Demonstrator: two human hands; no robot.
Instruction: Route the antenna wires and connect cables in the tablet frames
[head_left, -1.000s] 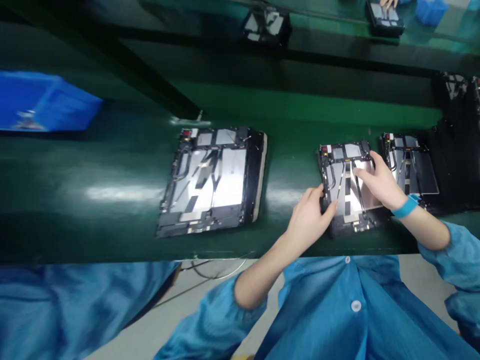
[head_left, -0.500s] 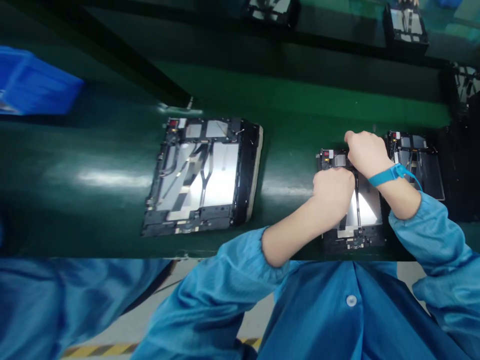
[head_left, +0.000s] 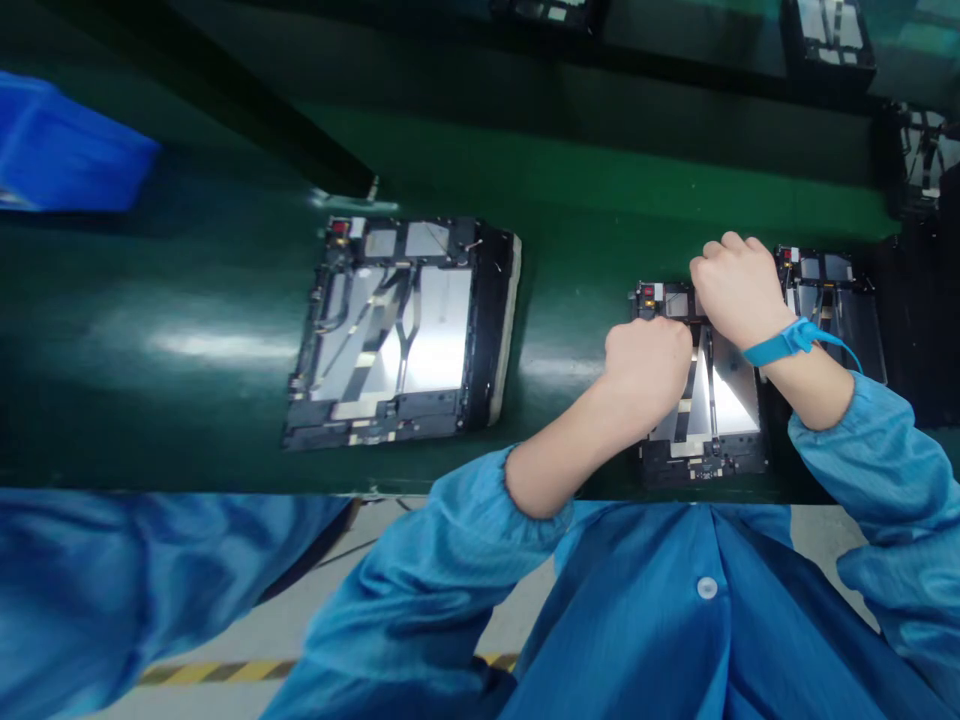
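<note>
An opened tablet-like device (head_left: pixel 699 400) lies beneath my hands, showing silver plates, dark ribbon cables and a black frame. My left hand (head_left: pixel 649 368) is closed in a fist over its upper left part. Beside its upper right edge is my right hand (head_left: pixel 738 290), also closed, fingers curled under, with a blue wrist strap (head_left: pixel 784 345) around the wrist. What either hand pinches is hidden below the knuckles. A similar opened device (head_left: pixel 817 300) lies just right of my right hand, partly covered by it.
A stack of similar devices (head_left: pixel 394 335) sits left on the green bench (head_left: pixel 180 400). A blue bin (head_left: pixel 75 145) stands at the far left, a dark post (head_left: pixel 262 110) behind. Black stacks (head_left: pixel 919 320) line the right. A co-worker's blue sleeve (head_left: pixel 150 580) shows lower left.
My two hands have moved slightly apart, the left one leftward over the device. The whole view has shifted a little, so the bench sits higher in the picture.
</note>
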